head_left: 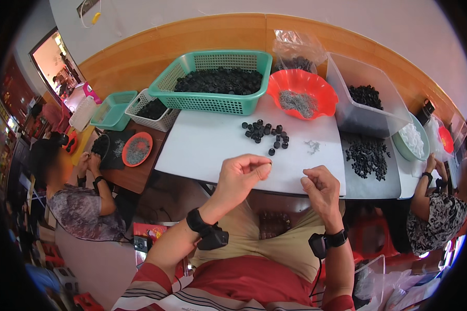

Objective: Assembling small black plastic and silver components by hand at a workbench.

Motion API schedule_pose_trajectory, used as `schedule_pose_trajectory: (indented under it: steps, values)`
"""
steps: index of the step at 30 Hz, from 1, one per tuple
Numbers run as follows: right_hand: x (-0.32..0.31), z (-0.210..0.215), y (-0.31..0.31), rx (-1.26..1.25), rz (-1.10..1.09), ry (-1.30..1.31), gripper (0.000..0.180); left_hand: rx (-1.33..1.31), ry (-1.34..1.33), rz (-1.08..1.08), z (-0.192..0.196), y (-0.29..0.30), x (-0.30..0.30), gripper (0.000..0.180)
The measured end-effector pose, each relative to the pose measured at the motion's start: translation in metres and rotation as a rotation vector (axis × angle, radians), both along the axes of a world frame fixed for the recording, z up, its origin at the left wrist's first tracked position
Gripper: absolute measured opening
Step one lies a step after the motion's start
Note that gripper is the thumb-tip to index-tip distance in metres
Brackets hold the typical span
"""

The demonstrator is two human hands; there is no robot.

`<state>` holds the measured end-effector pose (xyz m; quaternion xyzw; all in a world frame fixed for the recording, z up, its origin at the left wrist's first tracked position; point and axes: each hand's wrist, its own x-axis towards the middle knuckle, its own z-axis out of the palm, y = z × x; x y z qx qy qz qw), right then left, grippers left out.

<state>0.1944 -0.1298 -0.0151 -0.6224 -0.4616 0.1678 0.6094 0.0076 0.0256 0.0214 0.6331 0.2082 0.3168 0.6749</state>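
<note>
Over the front edge of the white tabletop, my left hand (242, 177) is closed in a pinch, thumb against forefinger. Whatever sits at its fingertips is too small to name. To its right, a short gap apart, my right hand (323, 192) is also closed, thumb and forefinger together, and anything between them is hidden. Just beyond my left hand lies a loose group of small black knob-like caps (264, 132). A little heap of small grey metal pieces (312, 147) rests on the table beyond my right hand.
Along the back stand a green basket (207, 106) of black parts, a red scalloped bowl (316, 83) of grey pieces and a clear bin (358, 122). Small black parts (368, 158) cover a grey surface at right. Co-workers (88, 207) sit at the left and right (433, 223).
</note>
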Motion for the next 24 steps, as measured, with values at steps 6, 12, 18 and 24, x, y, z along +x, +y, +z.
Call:
schedule_pose_trajectory:
  steps: [6,12,18,24]
  values:
    - [0.003,-0.002,-0.001,-0.022,-0.001,0.025,0.013,0.473,0.115,0.378,0.047,0.079,0.004,0.02]
    - [0.002,0.003,-0.001,-0.054,-0.005,0.042,0.012,0.899,0.391,0.682,0.078,0.213,-0.017,0.025]
    - [0.003,0.002,-0.001,-0.088,-0.018,0.004,0.011,1.09,0.376,0.655,0.054,0.196,-0.033,0.032]
    - [0.0,0.003,0.001,-0.047,-0.019,0.034,0.01,1.056,0.235,0.483,0.003,0.101,-0.016,0.025]
